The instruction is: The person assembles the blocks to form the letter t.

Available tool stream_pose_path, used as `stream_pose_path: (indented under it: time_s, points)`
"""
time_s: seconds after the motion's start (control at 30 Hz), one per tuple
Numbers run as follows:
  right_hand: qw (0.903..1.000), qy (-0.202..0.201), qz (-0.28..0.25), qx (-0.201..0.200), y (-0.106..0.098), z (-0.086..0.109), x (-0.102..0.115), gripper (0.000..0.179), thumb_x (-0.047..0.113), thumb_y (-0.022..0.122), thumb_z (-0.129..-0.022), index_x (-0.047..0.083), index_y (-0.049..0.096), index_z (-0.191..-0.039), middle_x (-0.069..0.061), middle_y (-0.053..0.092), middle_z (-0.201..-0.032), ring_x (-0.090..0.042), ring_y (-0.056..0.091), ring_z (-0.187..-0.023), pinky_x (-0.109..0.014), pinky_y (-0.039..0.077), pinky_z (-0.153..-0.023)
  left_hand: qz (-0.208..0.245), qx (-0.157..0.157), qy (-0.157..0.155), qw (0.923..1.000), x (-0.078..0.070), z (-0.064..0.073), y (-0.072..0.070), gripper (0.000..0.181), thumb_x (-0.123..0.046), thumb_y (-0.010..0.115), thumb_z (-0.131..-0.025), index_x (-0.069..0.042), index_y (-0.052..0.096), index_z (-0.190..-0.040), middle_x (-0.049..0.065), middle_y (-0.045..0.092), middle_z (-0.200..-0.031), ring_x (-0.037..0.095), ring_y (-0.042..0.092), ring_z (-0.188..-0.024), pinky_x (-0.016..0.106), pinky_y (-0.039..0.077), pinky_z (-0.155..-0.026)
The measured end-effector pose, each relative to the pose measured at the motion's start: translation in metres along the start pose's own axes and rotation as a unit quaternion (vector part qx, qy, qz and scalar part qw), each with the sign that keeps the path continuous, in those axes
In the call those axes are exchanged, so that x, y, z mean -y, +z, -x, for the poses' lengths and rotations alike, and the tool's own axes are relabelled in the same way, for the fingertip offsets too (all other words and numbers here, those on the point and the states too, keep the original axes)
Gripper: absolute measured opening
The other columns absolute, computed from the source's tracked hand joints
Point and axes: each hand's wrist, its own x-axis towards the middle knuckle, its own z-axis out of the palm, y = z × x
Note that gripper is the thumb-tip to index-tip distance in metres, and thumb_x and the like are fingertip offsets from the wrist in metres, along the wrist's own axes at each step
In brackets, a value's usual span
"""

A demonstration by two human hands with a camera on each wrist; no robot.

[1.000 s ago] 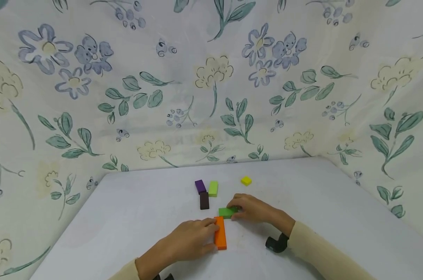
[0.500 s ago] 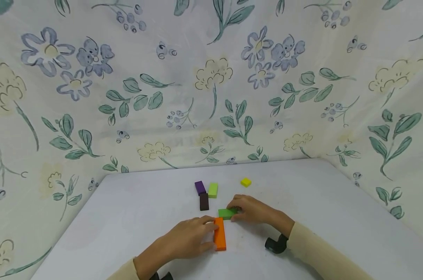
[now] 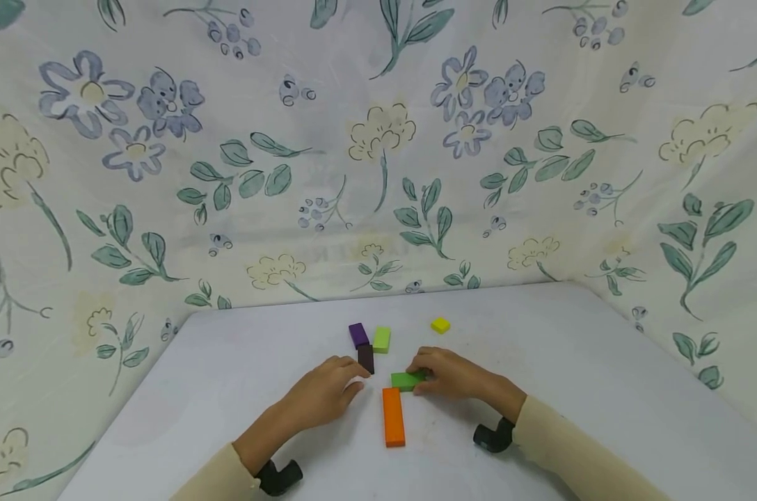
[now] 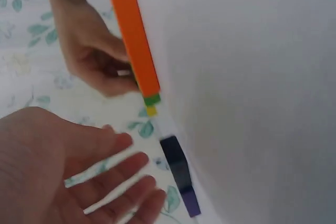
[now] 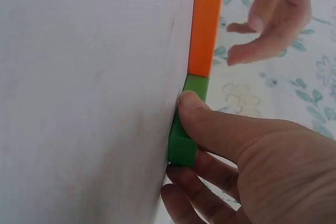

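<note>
My right hand (image 3: 450, 374) pinches a green block (image 5: 182, 150) between thumb and fingers, and the block lies on the white table. Just beyond one end of a long orange block (image 3: 394, 417) sits that green block, crosswise to it. My left hand (image 3: 319, 395) is off the orange block, its fingertips right by the near end of a dark brown block (image 3: 366, 358). In the left wrist view the left hand's fingers (image 4: 134, 163) are loosely spread with nothing between them. A purple block (image 3: 357, 335) meets the brown one at its far end.
A lime block (image 3: 382, 339) lies right of the purple and brown ones. Farther right is a small yellow block (image 3: 440, 325). A white cloth (image 3: 378, 229) with printed flowers and leaves hangs behind the white table (image 3: 247, 348). A black wrist device (image 3: 493, 436) shows under the right sleeve.
My left hand has let go of the orange block and moved up and left toward the brown block. The right hand stays on the green block.
</note>
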Motion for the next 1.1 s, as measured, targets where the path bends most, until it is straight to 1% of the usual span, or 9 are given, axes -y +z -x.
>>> stream_pose_path:
  time_s: [0.07,0.13,0.2,0.3,0.47,0.67,0.83,0.97,1.1]
  points:
    - [1.0000,0.003,-0.002,0.001,-0.001,0.001,-0.001,0.030,0.018,0.078,-0.087,0.010,0.073,-0.115,0.004,0.066,-0.105,-0.009,0.058,-0.091,-0.026,0.055,-0.090,0.029,-0.032,-0.004,0.9991,0.007,-0.006,0.000,0.019,-0.014,0.066,-0.096,-0.014,0.072,-0.115,-0.001,0.071,-0.109,0.017,0.065,-0.104,0.037,0.057,-0.092]
    - [1.0000,0.001,-0.004,0.002,-0.001,0.001,-0.001,0.030,0.017,0.079,-0.087,0.010,0.073,-0.115,0.004,0.066,-0.104,-0.009,0.058,-0.091,-0.025,0.055,-0.089,0.066,-0.049,-0.008,0.9965,0.015,-0.011,-0.002,0.018,-0.010,0.066,-0.096,-0.012,0.072,-0.113,0.000,0.071,-0.106,0.017,0.065,-0.102,0.038,0.057,-0.091]
    - [1.0000,-0.001,-0.007,0.003,0.000,0.001,-0.001,0.030,0.016,0.079,-0.086,0.009,0.073,-0.114,0.004,0.066,-0.104,-0.009,0.057,-0.090,-0.025,0.055,-0.088,0.099,-0.054,-0.013,0.9935,0.023,-0.013,-0.002,0.018,-0.007,0.064,-0.096,-0.010,0.071,-0.112,0.002,0.072,-0.106,0.019,0.065,-0.102,0.040,0.058,-0.090]
    - [1.0000,-0.002,-0.005,0.002,0.000,0.003,0.000,0.029,0.016,0.080,-0.085,0.009,0.073,-0.113,0.004,0.066,-0.102,-0.009,0.057,-0.088,-0.024,0.055,-0.087,0.127,-0.040,-0.021,0.9909,0.034,-0.018,0.000,0.020,-0.004,0.062,-0.097,-0.009,0.071,-0.114,0.005,0.071,-0.110,0.020,0.064,-0.105,0.043,0.056,-0.093]
    - [0.9999,-0.011,-0.007,0.002,-0.001,0.005,0.001,0.030,0.016,0.080,-0.085,0.007,0.073,-0.113,0.003,0.066,-0.101,-0.010,0.057,-0.088,-0.026,0.056,-0.087,0.101,-0.016,-0.009,0.9948,0.043,-0.030,-0.001,0.027,0.002,0.060,-0.096,-0.011,0.069,-0.118,0.005,0.069,-0.111,0.019,0.063,-0.104,0.041,0.055,-0.094]
    - [0.9996,-0.023,-0.018,-0.006,0.003,-0.001,-0.003,0.029,0.017,0.079,-0.086,0.009,0.073,-0.113,0.005,0.065,-0.100,-0.007,0.057,-0.088,-0.025,0.056,-0.086,0.064,0.013,0.017,0.9977,0.043,-0.044,-0.011,0.030,0.004,0.062,-0.094,-0.009,0.069,-0.120,0.007,0.067,-0.116,0.024,0.063,-0.110,0.042,0.052,-0.101]
    - [0.9989,-0.041,-0.020,-0.006,0.004,-0.004,-0.004,0.030,0.018,0.079,-0.086,0.009,0.073,-0.113,0.004,0.065,-0.101,-0.006,0.057,-0.088,-0.022,0.055,-0.086,0.043,0.047,0.015,0.9978,0.045,-0.053,-0.013,0.034,0.006,0.065,-0.092,-0.011,0.069,-0.121,0.007,0.065,-0.116,0.025,0.062,-0.110,0.043,0.050,-0.104]
    - [0.9991,-0.035,-0.021,-0.005,0.002,-0.002,-0.003,0.029,0.017,0.079,-0.085,0.008,0.073,-0.113,0.004,0.064,-0.100,-0.005,0.056,-0.087,-0.021,0.054,-0.084,0.044,0.073,0.022,0.9962,0.046,-0.059,-0.012,0.039,0.011,0.062,-0.090,-0.009,0.068,-0.123,0.007,0.063,-0.119,0.025,0.060,-0.112,0.044,0.049,-0.106]
    - [0.9995,-0.024,-0.021,-0.003,0.001,0.001,-0.004,0.029,0.019,0.078,-0.087,0.009,0.072,-0.113,0.006,0.064,-0.100,-0.006,0.055,-0.087,-0.020,0.053,-0.084,0.033,0.082,0.031,0.9956,0.043,-0.066,-0.009,0.044,0.016,0.061,-0.086,-0.010,0.070,-0.121,0.005,0.065,-0.116,0.023,0.060,-0.111,0.042,0.049,-0.105]
